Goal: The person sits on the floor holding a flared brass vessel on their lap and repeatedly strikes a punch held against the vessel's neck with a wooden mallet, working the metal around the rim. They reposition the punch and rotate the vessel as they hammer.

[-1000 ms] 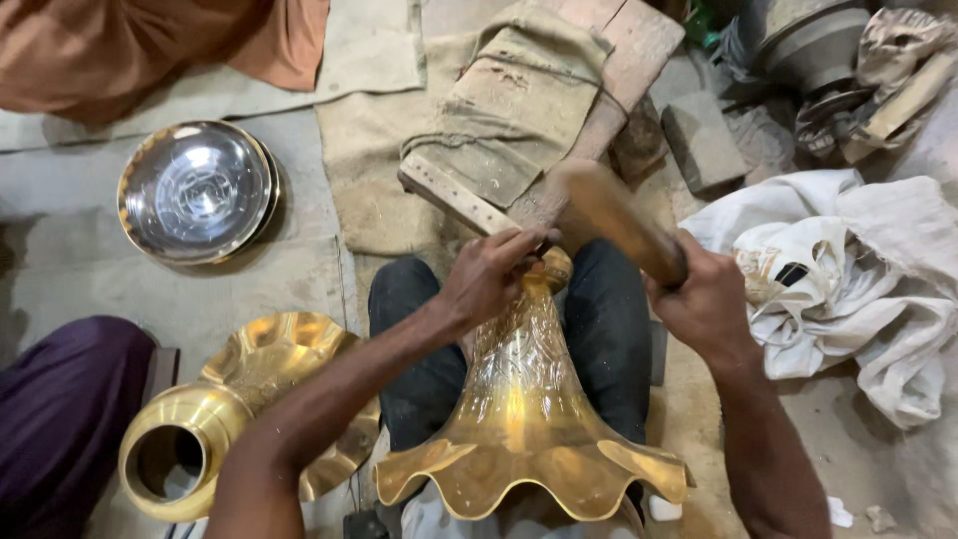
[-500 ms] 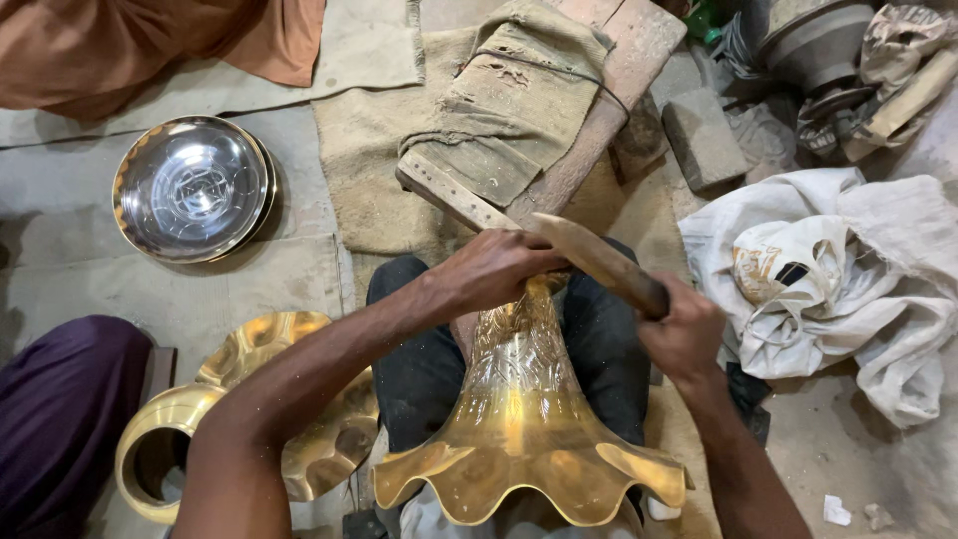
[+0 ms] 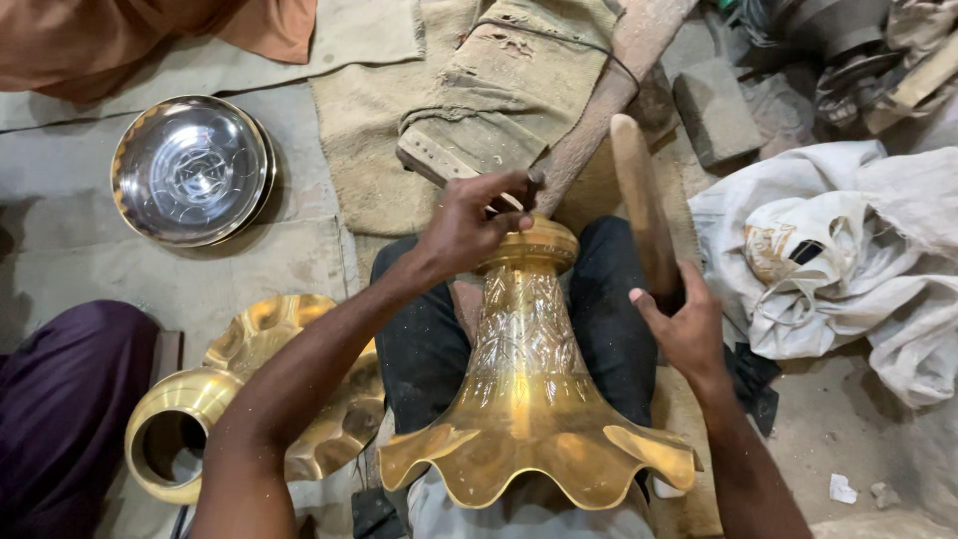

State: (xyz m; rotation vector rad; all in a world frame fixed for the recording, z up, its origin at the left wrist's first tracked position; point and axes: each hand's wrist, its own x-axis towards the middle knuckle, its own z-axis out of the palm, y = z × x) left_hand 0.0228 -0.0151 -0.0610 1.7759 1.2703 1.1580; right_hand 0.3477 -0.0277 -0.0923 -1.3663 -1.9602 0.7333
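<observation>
A tall brass bell-shaped piece with a scalloped flared rim and engraved neck stands between my knees, narrow end away from me. My left hand pinches a small dark tool against the piece's rounded top rim. My right hand grips the lower end of a wooden mallet, held raised and nearly upright just right of the brass top, apart from it.
A second brass flared piece lies on its side at lower left. A shiny steel bowl sits at upper left. A wooden plank and sacking lie ahead, crumpled white cloth at right, purple cloth at left.
The mallet lay angled across the brass top a second ago; it has now swung up and to the right, away from the piece. My left hand stayed at the top rim.
</observation>
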